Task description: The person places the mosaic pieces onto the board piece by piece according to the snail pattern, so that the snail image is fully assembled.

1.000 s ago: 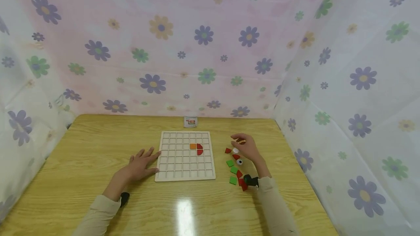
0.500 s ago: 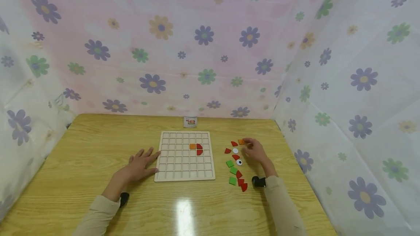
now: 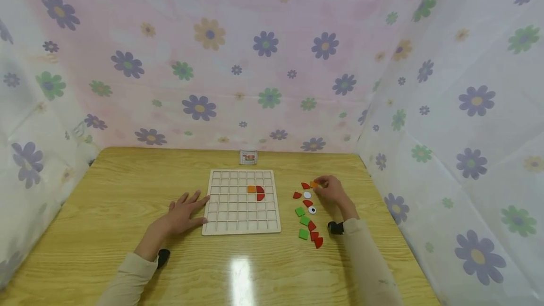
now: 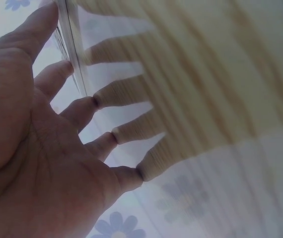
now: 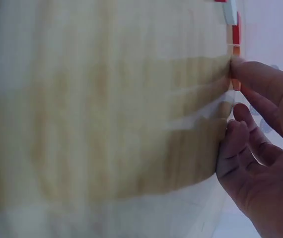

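Observation:
In the head view my left hand (image 3: pixel 183 215) lies spread on the table, fingertips and thumb at the left edge of a pale wooden grid board (image 3: pixel 229 212). An orange square tile (image 3: pixel 251 189) and two red quarter-circle tiles (image 3: pixel 260 197) sit together in its cells. To the right of the board, my right hand (image 3: pixel 333 189) pinches another orange square tile (image 3: pixel 313 184) between thumb and finger, low at the tabletop. The right wrist view shows the thumb against this orange tile (image 5: pixel 236 84), the other fingers curled beneath.
Below the right hand lie loose pieces: green squares (image 3: pixel 303 234), red quarter circles (image 3: pixel 318 242), a white disc (image 3: pixel 307 195) and an eye disc with a black dot (image 3: pixel 312 210). A small picture card (image 3: pixel 248 157) lies behind the board. Flowered sheets (image 3: pixel 229 74) surround the table.
My right hand has drawn back to the right, uncovering the orange tile and a red piece, then closed its fingertips on that orange tile. The left hand stays at the board's edge.

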`<state>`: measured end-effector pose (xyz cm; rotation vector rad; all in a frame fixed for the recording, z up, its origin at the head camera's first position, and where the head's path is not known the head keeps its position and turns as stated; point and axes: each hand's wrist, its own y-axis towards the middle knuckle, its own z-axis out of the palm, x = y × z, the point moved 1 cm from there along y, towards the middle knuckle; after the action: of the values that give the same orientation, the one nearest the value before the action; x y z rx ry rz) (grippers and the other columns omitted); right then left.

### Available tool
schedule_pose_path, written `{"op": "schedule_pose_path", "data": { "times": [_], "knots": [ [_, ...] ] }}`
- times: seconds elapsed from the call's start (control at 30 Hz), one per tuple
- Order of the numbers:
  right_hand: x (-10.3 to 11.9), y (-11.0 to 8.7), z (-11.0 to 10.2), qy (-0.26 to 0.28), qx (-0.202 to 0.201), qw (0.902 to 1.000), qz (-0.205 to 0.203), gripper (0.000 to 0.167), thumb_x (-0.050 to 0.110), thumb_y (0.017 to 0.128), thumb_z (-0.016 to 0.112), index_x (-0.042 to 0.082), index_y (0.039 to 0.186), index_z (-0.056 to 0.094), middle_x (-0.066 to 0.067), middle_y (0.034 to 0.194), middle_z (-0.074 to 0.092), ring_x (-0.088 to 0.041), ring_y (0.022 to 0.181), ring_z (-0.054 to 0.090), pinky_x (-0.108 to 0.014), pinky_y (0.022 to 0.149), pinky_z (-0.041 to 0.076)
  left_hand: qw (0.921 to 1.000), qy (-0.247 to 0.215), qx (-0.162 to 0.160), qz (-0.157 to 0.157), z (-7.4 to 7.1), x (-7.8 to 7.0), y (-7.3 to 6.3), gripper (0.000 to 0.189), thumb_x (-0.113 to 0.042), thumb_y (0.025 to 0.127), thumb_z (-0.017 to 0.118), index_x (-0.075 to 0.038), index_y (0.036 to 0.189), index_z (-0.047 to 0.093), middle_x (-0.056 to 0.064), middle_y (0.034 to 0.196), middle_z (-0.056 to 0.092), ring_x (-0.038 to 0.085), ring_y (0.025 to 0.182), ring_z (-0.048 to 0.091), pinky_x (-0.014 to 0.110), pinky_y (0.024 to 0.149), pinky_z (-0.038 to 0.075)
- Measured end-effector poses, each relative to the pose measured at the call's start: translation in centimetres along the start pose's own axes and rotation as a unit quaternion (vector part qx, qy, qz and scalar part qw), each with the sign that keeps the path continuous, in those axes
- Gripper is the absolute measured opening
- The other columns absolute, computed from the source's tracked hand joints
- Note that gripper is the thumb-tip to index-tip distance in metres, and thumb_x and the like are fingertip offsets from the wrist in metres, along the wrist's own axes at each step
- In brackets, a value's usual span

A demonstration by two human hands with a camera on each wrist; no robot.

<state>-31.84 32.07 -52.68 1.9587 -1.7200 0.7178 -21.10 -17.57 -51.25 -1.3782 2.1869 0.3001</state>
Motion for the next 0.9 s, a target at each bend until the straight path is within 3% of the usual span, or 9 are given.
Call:
{"op": "schedule_pose_path", "data": {
  "times": [0.23,0.67,0.9],
  "knots": [
    [-0.01,-0.17,0.08,0.014,-0.019,0.9993,0.029,0.026,0.011,0.094,0.073,-0.007,0.113,0.07,-0.026,0.119,0.064,-0.039,0.104,0.06,-0.052,0.092,0.05,1.0,-0.007,0.002,-0.005,-0.08,0.04,0.2,0.069,-0.036,0.099,0.066,-0.005,0.156,0.04,0.033,0.161,0.024,0.065,0.144,0.016,0.086,0.102,0.014],
    [-0.08,-0.12,0.44,0.011,0.017,0.9989,0.041,0.031,0.016,0.102,0.064,-0.01,0.12,0.064,-0.027,0.118,0.064,-0.038,0.105,0.061,-0.05,0.09,0.051,0.9999,-0.015,0.002,-0.007,-0.12,0.23,0.18,0.069,-0.036,0.099,0.066,-0.005,0.156,0.04,0.033,0.162,0.023,0.065,0.145,0.014,0.087,0.102,0.012],
    [0.12,-0.29,0.51,0.004,0.007,0.9996,0.027,0.034,0.016,0.104,0.061,-0.013,0.121,0.06,-0.029,0.117,0.062,-0.041,0.105,0.061,-0.052,0.09,0.051,0.9999,-0.012,0.005,-0.008,-0.16,0.11,0.07,0.07,-0.037,0.099,0.067,-0.006,0.156,0.04,0.032,0.162,0.023,0.064,0.145,0.015,0.086,0.102,0.013]
  ]
}}
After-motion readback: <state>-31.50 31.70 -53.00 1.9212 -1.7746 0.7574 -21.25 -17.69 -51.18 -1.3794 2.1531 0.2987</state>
